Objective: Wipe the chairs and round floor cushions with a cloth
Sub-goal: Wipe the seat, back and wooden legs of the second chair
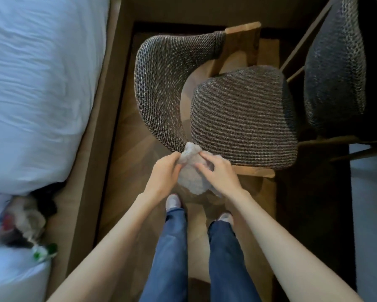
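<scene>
Bunching a fluffy pale grey cloth [192,179] between both hands, the person stands over a dark woven-fabric chair with a wooden frame [244,118]; the left hand [164,171] has its fingers curled round the cloth's left edge, and the right hand [218,173] lies over the other side, fingers partly bent and spread, thumb and forefinger seeming to pinch a fold near the top; the cloth hangs in the air just in front of the seat's near corner, its upper tip at the lower end of the curved woven backrest [161,83], though whether it touches the weave I cannot tell.

The task looks to be at an early or in-between point; the cloth is being gathered or refolded, not pressed flat to any surface, and nothing on the fabric shows which parts are already wiped; a second dark woven chair [333,73] stands just beside the first, to the right, with no hand near it; no round floor cushions are in view, so that part appears to lie ahead; a bed with white bedding [37,83] lies to the left, across the brown wooden floor [128,160].
</scene>
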Available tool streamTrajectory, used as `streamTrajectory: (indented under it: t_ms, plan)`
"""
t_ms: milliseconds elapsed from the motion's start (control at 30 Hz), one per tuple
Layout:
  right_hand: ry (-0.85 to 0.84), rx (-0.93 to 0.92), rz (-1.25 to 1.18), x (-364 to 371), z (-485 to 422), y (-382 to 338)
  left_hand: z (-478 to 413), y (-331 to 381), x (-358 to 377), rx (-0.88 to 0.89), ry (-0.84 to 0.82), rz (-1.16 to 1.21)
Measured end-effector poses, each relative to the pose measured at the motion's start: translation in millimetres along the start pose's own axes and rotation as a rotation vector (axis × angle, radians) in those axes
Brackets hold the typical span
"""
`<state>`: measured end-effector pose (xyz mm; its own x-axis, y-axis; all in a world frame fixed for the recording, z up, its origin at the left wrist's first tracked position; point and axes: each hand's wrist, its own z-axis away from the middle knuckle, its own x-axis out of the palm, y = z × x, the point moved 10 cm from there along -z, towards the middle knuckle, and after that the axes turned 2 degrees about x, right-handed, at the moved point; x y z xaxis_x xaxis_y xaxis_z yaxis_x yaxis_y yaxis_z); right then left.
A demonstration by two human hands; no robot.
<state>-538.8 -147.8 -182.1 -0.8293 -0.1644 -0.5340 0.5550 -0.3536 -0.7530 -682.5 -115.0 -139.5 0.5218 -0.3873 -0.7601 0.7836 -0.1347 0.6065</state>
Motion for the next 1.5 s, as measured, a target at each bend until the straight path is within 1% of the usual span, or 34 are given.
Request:
streamTrajectory:
  t_ms: [67,100,167,233,300,367,433,533,600,667,767,867,967,1033,1133,1200,1267,1333,1400,1500]
  plan:
    - [0.044,-0.008,0.169,-27.6,0.6,-14.7,-5.4,14.7,-6.4,0.064,-0.08,0.111]
    - [0.054,-0.035,0.274,-39.5,4.0,-24.9,-6.3,25.3,-10.7,0.127,-0.127,0.119]
    - [0.036,-0.055,0.457,-56.0,13.2,-42.6,-4.3,44.3,-16.9,0.267,-0.238,0.06]
    - [-0.041,-0.033,0.471,-61.1,20.4,-55.4,0.3,56.8,-21.4,0.362,-0.34,-0.003]
    - [-0.142,-0.033,0.448,-54.3,25.6,-67.8,5.4,67.6,-27.8,0.453,-0.403,-0.019]
    - [-0.211,0.0,0.506,-48.2,30.2,-71.8,8.1,74.9,-38.5,0.529,-0.434,0.007]
    - [-0.206,0.04,0.554,-50.5,36.6,-70.4,5.2,70.8,-51.0,0.526,-0.41,0.054]
    - [-0.069,0.098,0.6,-70.9,47.5,-65.2,3.3,48.5,-54.4,0.4,-0.357,0.113]
    - [-0.003,0.155,0.658,-84.4,53.3,-58.0,9.1,37.9,-36.7,0.314,-0.376,0.12]
    - [0.019,0.218,0.672,-96.2,56.5,-46.2,14.5,35.5,-12.2,0.205,-0.391,0.214]
    - [0.062,0.333,0.545,-120.6,59.4,-18.9,16.9,38.4,25.9,0.011,-0.375,0.363]
    - [0.134,0.378,0.602,-140.6,56.1,11.8,12.6,50.6,69.4,-0.071,-0.403,0.357]
    - [0.155,0.359,0.649,-141.7,40.8,47.0,3.6,47.3,113.5,-0.229,-0.448,0.372]
    - [0.112,0.326,0.616,-133.4,26.3,69.3,2.3,32.0,138.3,-0.377,-0.451,0.392]
    - [-0.031,0.225,0.549,-107.9,8.7,94.5,7.9,9.2,165.2,-0.545,-0.434,0.42]
    - [-0.135,0.145,0.483,-90.1,2.5,103.6,9.5,4.0,175.4,-0.578,-0.399,0.435]
    - [-0.201,0.08,0.415,-79.7,-1.7,107.6,9.6,1.5,175.5,-0.593,-0.325,0.432]
    - [-0.238,-0.002,0.415,-73.3,-4.1,106.9,10.9,-1.5,171.4,-0.598,-0.268,0.41]
    - [-0.271,-0.09,0.447,-66.2,-6.3,101.3,13.1,-5.5,167.1,-0.597,-0.246,0.368]
    - [-0.296,-0.199,0.471,-48.7,-10.8,83.1,18.6,-18.4,151.9,-0.66,-0.175,0.33]
